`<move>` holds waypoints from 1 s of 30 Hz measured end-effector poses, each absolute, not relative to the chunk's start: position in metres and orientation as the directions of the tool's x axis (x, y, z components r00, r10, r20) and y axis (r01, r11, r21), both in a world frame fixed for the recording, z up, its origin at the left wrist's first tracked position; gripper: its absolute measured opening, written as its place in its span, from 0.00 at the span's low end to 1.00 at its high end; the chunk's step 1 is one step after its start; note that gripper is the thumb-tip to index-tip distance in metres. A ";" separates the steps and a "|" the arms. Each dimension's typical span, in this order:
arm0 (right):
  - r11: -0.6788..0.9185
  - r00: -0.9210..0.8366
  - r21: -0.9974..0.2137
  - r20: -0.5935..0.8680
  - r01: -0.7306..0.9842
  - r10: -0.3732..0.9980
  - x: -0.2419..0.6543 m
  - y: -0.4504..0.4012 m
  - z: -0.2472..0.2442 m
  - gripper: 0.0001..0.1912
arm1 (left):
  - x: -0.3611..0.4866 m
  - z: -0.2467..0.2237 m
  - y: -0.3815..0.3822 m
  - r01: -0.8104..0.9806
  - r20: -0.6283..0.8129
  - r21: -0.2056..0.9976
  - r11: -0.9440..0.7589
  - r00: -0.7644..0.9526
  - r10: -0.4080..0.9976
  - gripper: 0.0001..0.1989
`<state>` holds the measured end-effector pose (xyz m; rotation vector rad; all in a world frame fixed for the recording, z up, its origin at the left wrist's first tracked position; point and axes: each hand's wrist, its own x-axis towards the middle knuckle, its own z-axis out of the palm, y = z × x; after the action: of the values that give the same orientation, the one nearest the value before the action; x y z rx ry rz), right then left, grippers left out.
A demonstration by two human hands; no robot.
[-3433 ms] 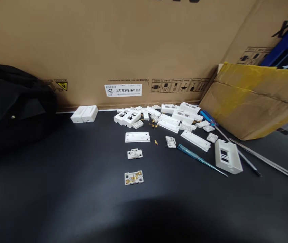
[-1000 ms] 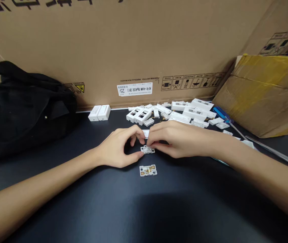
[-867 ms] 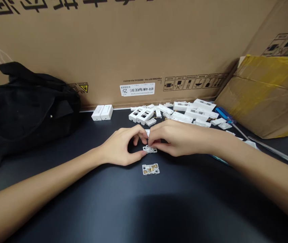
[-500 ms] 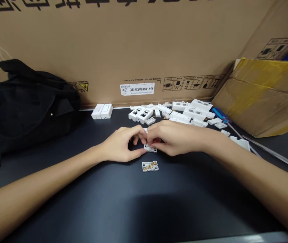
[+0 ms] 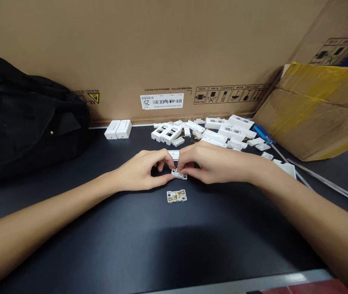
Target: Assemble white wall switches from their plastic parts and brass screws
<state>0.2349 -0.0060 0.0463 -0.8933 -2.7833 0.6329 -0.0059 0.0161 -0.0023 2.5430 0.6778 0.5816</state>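
Note:
A small white plastic base lies on the dark table between my two hands. My left hand holds its left end between thumb and fingers. My right hand has its thumb and index finger pinched together over the top of this base; anything between the fingertips is too small to make out. Just below lies a second white base with brass-coloured parts, touched by neither hand. Behind my fingertips a white strip-like piece shows in part.
Two white switch units stand at the back left beside a black bag. White frames and several loose parts lie at the back. A blue screwdriver rests by the taped carton. A large cardboard box stands behind.
The camera view has shifted slightly, so everything sits a little higher and further left. My hands stay at the same base, and more of the white piece behind them shows.

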 end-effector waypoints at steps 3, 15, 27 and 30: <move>0.689 -0.773 -0.470 0.024 0.551 0.634 0.243 -0.009 0.048 0.06 | -0.007 -0.003 0.015 0.319 0.334 0.507 -0.801 0.784 0.524 0.09; 0.113 -0.597 -0.892 -0.195 0.438 0.778 0.245 -0.014 0.047 0.11 | -0.009 -0.007 0.010 0.036 0.765 0.300 -0.953 0.587 0.263 0.11; -0.243 -0.693 -0.958 -0.280 0.154 0.665 0.243 -0.017 0.040 0.13 | -0.006 -0.008 0.005 -0.037 0.815 0.235 -0.971 0.552 0.176 0.12; -0.190 -0.693 -0.960 -0.279 0.204 0.665 0.240 -0.019 0.044 0.13 | -0.012 -0.011 0.007 -0.073 0.800 0.291 -0.954 0.565 0.201 0.16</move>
<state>0.2401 -0.0188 0.0445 -1.0069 -1.7457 1.9495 -0.0119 0.0070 -0.0109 2.5095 0.1058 1.3381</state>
